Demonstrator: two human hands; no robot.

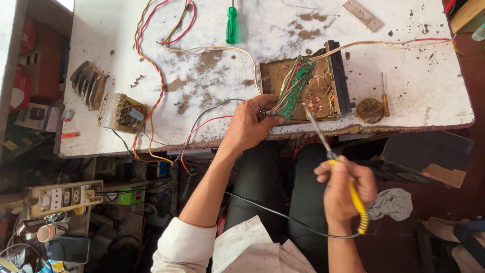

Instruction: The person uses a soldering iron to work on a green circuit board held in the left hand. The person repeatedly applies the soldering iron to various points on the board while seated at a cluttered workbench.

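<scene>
Left hand (250, 124) pinches lower end of green circuit board (292, 88), fingers closed on it, board tilted up out of open brown chassis (313, 86). Right hand (343, 189) fisted around yellow-handled soldering iron (336, 164), below chassis, off table edge; tip reaches board's right edge, probably touching. Green screwdriver (231, 23) well above-left of chassis; transformer (124, 112) far left.
</scene>
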